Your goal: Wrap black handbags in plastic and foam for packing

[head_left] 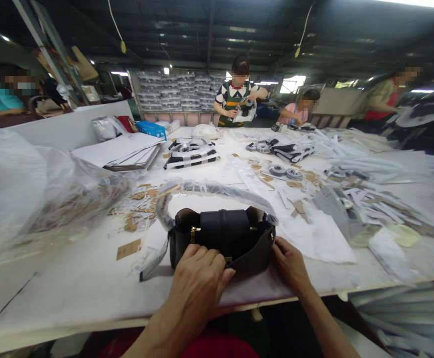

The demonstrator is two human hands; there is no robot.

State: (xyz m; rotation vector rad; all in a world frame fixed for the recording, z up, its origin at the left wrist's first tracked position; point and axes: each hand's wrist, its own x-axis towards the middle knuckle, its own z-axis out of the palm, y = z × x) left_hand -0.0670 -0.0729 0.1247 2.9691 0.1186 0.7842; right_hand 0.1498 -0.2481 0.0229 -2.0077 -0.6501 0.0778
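A black leather handbag (224, 233) stands on the white table (71, 288) near its front edge. Its handle (217, 190) arches above it, wrapped in clear plastic. My left hand (198, 278) lies against the bag's near face, fingers curled over the front by the gold clasp. My right hand (289, 263) grips the bag's right end, fingers closed round its side.
Clear plastic bags (26, 194) pile up at the left. Brown card tags (129, 247), paper slips and white sheets (317, 238) litter the table. Striped wrapped items (190, 151) and tape rolls (286, 171) lie further back. Other people stand at the far side.
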